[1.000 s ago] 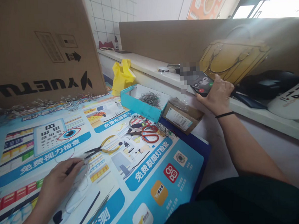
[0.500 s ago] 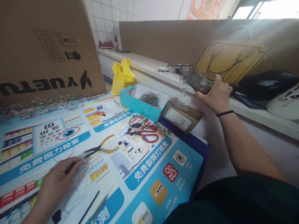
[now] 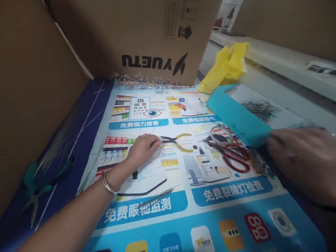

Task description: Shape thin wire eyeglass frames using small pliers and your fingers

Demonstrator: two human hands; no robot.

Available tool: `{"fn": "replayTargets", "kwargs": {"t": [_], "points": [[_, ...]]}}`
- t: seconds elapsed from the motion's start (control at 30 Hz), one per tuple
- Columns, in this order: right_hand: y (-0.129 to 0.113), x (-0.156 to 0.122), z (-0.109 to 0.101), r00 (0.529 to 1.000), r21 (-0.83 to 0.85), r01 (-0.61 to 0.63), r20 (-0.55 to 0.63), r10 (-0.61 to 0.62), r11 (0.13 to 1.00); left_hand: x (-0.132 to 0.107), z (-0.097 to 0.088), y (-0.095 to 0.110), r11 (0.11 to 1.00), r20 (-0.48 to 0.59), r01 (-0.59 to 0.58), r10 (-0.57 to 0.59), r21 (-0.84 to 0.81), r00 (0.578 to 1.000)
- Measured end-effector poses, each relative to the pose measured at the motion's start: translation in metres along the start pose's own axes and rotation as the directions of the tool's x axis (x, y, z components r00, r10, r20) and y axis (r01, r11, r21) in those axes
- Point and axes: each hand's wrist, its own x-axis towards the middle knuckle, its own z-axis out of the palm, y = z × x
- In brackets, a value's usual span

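My left hand (image 3: 143, 152) rests on the printed sheet (image 3: 227, 212), its fingers closed in a pinch; what they hold is too small to make out. Just right of its fingertips lie pliers with yellow handles (image 3: 185, 146). My right hand (image 3: 308, 160), smeared by motion, is beside the near corner of a turquoise box (image 3: 237, 115). A heap of thin dark wire pieces (image 3: 260, 110) lies in that box. Red-handled scissors (image 3: 237, 160) lie between the hands, against a ring-shaped coil (image 3: 221, 135). Several thin straight wires (image 3: 157, 199) lie nearer to me.
Green-handled pliers (image 3: 45, 183) lie on the blue surface at left. Cardboard walls (image 3: 153, 33) stand behind and at left, with small clear and metallic bits (image 3: 152, 80) along the base. A yellow bag (image 3: 226, 66) sits by the white ledge (image 3: 282, 58).
The view has swung left. My right hand has left the phone on the ledge and come back over the table by the turquoise box. My left hand stays by the yellow-handled pliers.
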Motion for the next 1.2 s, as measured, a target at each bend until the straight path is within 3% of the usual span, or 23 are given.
{"fn": "replayTargets", "kwargs": {"t": [0.13, 0.2, 0.27, 0.4, 0.5, 0.83, 0.97, 1.07, 1.2], "points": [[-0.111, 0.031, 0.009, 0.979, 0.088, 0.201, 0.022, -0.204, 0.976, -0.001, 0.001, 0.0, 1.0, -0.019, 0.002, -0.002, -0.005, 1.0], [-0.142, 0.036, 0.007, 0.951, 0.128, 0.296, 0.052, -0.305, 0.947, -0.001, 0.001, 0.0, 1.0, -0.032, 0.006, -0.006, -0.004, 0.999], [-0.156, 0.04, 0.008, 0.92, 0.15, 0.362, 0.099, -0.378, 0.92, -0.001, 0.001, -0.001, 1.0, -0.049, 0.019, -0.02, -0.002, 0.999], [-0.153, 0.052, 0.02, 0.923, 0.063, 0.311, 0.219, -0.317, 0.948, -0.001, 0.001, -0.001, 0.998, -0.082, 0.067, -0.066, 0.014, 0.994], [-0.149, 0.061, 0.026, 0.892, 0.038, 0.355, 0.287, -0.351, 0.934, -0.002, 0.0, -0.001, 0.991, -0.104, 0.128, -0.125, 0.024, 0.987], [-0.168, 0.068, 0.028, 0.908, -0.063, 0.346, 0.272, -0.318, 0.936, -0.003, 0.0, -0.001, 0.954, -0.13, 0.293, -0.282, 0.071, 0.951], [-0.16, 0.066, 0.015, 0.905, 0.103, 0.219, 0.351, -0.242, 0.97, -0.004, -0.001, -0.001, 0.937, -0.136, 0.341, -0.329, 0.079, 0.935], [-0.156, 0.062, -0.003, 0.842, 0.325, 0.11, 0.471, -0.262, 0.939, -0.003, -0.003, 0.0, 0.928, -0.133, 0.364, -0.352, 0.077, 0.926], [-0.157, 0.055, -0.02, 0.788, 0.478, 0.042, 0.524, -0.323, 0.877, -0.003, -0.005, 0.002, 0.921, -0.133, 0.382, -0.37, 0.074, 0.919]]}}
